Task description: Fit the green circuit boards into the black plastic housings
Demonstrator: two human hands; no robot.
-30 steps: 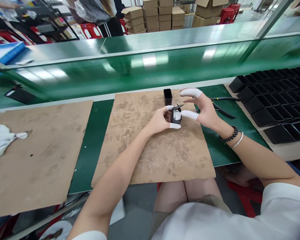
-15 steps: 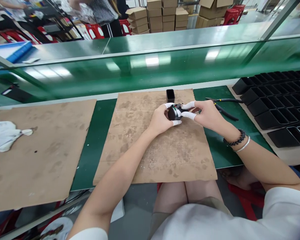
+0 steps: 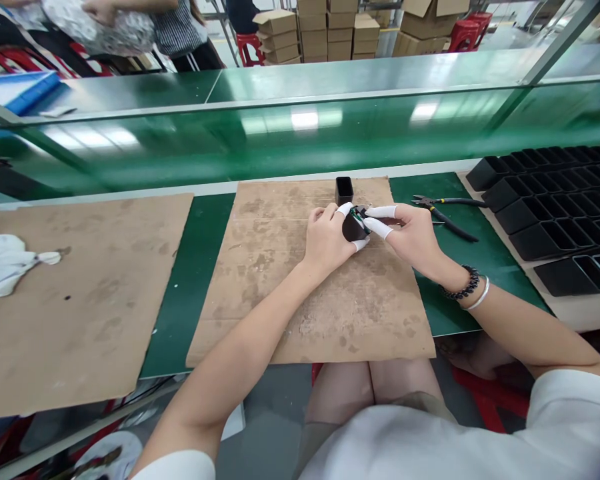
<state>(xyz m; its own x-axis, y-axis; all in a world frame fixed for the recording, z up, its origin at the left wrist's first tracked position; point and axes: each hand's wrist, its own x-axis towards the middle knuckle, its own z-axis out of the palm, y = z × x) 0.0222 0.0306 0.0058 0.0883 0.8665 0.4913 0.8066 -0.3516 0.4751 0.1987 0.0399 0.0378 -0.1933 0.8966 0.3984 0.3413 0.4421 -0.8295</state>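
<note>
Over the cardboard sheet (image 3: 290,300), my left hand (image 3: 327,237) grips a small black housing (image 3: 353,228) with a green circuit board showing at its upper side. White finger cots cover the tips of its thumb and finger. My right hand (image 3: 410,233), with cots on thumb and forefinger, pinches at the housing's right edge, on a small dark part (image 3: 363,211) whose kind I cannot make out. Just behind the hands stands an upright black rectangular case (image 3: 345,191), open at the top. Cutting pliers (image 3: 447,215) lie spread to the right of my right hand.
Rows of black open cases (image 3: 555,200) fill the right side. A second cardboard sheet (image 3: 105,293) on the left bears a white cloth glove (image 3: 5,263). A low green barrier (image 3: 195,150) runs along the back. Beyond it a person (image 3: 175,33) handles clear plastic bags.
The housing has turned and shifted slightly right in my left hand, showing more of the green board. My right fingers have moved closer over its edge. The person behind has moved left.
</note>
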